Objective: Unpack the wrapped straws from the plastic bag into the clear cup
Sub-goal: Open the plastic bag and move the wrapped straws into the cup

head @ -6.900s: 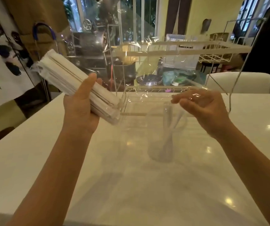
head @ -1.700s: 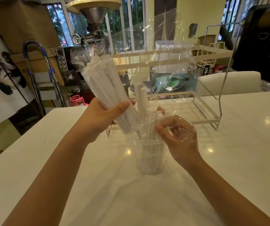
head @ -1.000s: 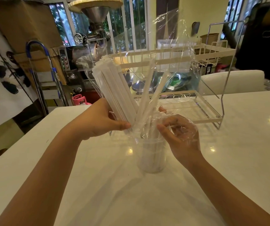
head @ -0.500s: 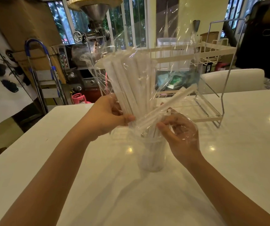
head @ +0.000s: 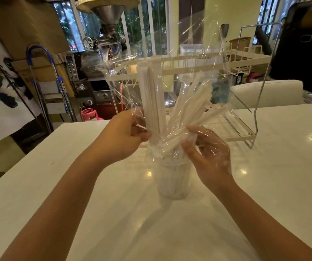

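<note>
A clear cup stands on the white table, with the lower ends of several white wrapped straws inside it. The straws rise out of the cup still sheathed in a clear plastic bag; one bunch stands upright, others fan to the right. My left hand pinches the bag and the upright bunch just above the cup's rim. My right hand, under a fold of the film, grips the leaning straws at the rim's right side.
A white wire rack stands on the table right behind the cup. Beyond the table's far edge are a metal roasting machine, a blue-handled trolley and a white chair back.
The bundle in my left hand has swung from a left lean to upright over the cup. More straws have slid down into the cup and fanned out to the right.
</note>
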